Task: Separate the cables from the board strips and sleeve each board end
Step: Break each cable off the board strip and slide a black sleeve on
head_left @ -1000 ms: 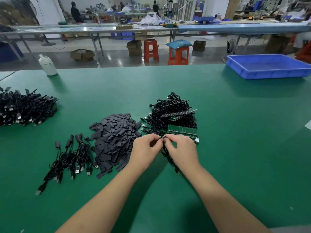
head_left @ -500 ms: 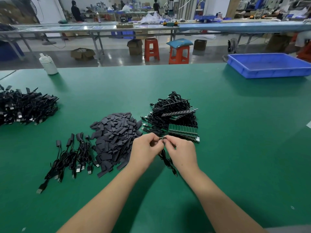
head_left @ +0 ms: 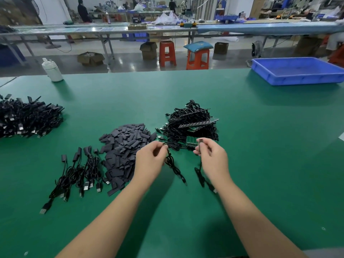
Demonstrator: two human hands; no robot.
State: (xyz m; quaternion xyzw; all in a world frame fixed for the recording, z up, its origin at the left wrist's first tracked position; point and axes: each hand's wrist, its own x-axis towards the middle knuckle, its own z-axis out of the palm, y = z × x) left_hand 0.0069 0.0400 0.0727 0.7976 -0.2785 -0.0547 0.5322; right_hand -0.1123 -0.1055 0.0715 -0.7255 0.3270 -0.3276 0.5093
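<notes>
1. Two hands, apart above the green tabletop [head_left: 260,146].
2. Left hand [head_left: 149,161] pinches one black cable [head_left: 175,168].
3. Right hand [head_left: 214,159] pinches a second cable [head_left: 200,175].
4. Beyond both grips: one pile of board strips [head_left: 191,125]; one sleeve heap [head_left: 126,146] left.

Left hand [head_left: 149,161] and right hand [head_left: 214,159] apart, fingers pinched.

Single head-worn view, forward and down, close over green table [head_left: 242,146].

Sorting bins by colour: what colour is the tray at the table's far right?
Blue; the tray shows clearly in the head view.
</notes>
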